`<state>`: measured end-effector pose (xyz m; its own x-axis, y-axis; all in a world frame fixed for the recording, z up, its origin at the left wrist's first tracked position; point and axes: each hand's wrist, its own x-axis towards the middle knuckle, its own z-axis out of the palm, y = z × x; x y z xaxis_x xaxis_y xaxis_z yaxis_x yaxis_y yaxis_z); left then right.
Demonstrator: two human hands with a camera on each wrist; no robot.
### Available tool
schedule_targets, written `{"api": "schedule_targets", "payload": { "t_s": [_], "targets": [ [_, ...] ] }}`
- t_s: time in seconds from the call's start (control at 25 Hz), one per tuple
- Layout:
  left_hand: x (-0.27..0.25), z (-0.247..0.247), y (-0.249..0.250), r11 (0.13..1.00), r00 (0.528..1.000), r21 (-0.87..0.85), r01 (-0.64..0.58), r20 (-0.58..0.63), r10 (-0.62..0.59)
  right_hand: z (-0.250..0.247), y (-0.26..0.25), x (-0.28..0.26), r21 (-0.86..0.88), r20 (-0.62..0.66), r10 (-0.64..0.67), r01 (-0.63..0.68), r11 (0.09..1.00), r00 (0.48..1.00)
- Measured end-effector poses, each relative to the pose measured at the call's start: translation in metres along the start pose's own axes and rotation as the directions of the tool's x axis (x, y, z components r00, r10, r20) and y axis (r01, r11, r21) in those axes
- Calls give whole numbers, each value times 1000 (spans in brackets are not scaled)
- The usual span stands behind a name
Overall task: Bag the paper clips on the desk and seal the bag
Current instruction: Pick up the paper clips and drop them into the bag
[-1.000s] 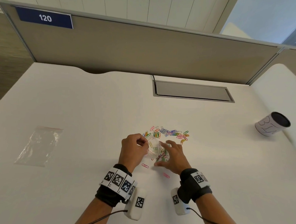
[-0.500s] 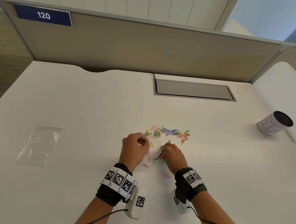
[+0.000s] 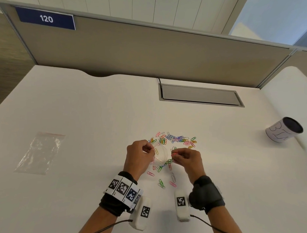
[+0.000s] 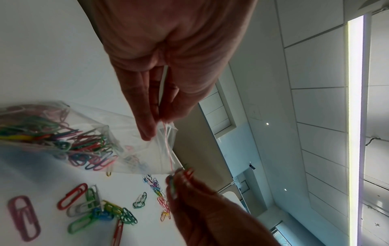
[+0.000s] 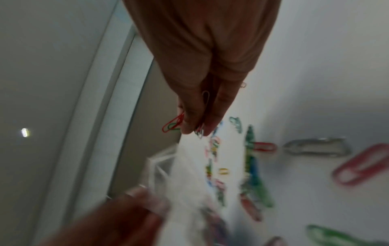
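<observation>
Now mid-filling: left hand (image 3: pixel 139 156) pinches bag (image 3: pixel 160 155) mouth, near desk (image 3: pixel 79 113) centre; right hand (image 3: pixel 186 158) pinches few paper clips (image 5: pixel 173 124) beside opening. Next: drop them in, gather loose clips (image 3: pixel 176 139) beyond.

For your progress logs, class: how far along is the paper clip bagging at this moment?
Partly done: the small clear zip bag already holds many coloured clips. In hand: the left hand pinches its mouth open while the right hand brings a pinch of clips. Left: the loose coloured paper clips on the white desk, then sealing.
</observation>
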<state>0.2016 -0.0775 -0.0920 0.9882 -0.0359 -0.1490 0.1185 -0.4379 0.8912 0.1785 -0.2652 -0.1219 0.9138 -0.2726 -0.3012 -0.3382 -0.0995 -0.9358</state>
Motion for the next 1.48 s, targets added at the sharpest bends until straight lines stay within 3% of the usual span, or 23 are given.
{"api": "schedule_targets", "payload": {
  "t_s": [0.08,0.12,0.2,0.28,0.4,0.56,0.68,0.8,0.92,1.0,1.12,1.2,1.36,1.48],
  "targets": [
    [-1,1,1,1000,1000,5,1,4,-1,-4,-21,-9,151,84,-11,-2,989,996],
    [-1,1,2,1000,1000,4,1,3,-1,-4,-31,-11,145,155,-20,-3,989,988],
    [-1,1,3,1000,1000,6,6,6,-6,1,-49,-8,-46,294,4,10,999,956],
    [-2,1,4,1000,1000,13,9,10,-9,12,-59,-1,-329,355,66,59,942,932],
    [-3,-1,5,1000,1000,7,2,5,-2,29,-64,7,-521,319,83,102,848,944],
    [-3,-4,3,1000,1000,17,-4,2,4,41,-60,10,-547,260,41,112,830,965],
    [-3,-5,3,999,1000,42,-12,-13,12,42,-59,2,-546,309,35,148,824,950],
    [-3,-9,3,998,1000,59,-1,-28,3,36,-63,-10,-550,363,-128,323,770,923],
    [-3,-18,1,999,999,45,0,-52,2,18,-52,-25,-450,159,-275,317,835,948],
    [-2,-26,-1,1000,997,7,-17,-74,18,0,-29,-34,-519,123,-154,195,832,980],
    [-4,-42,-3,999,994,4,-35,-108,35,-8,10,-51,-742,154,174,-2,671,972],
    [-5,-55,-4,999,989,21,-43,-140,46,0,25,-56,-763,140,213,-32,646,967],
    [-11,-74,-3,1000,975,17,-15,-222,19,26,27,-39,-697,200,83,82,713,976],
    [-15,-80,-4,1000,971,6,-6,-240,8,40,23,-24,-663,262,-130,276,696,956]
  ]
}}
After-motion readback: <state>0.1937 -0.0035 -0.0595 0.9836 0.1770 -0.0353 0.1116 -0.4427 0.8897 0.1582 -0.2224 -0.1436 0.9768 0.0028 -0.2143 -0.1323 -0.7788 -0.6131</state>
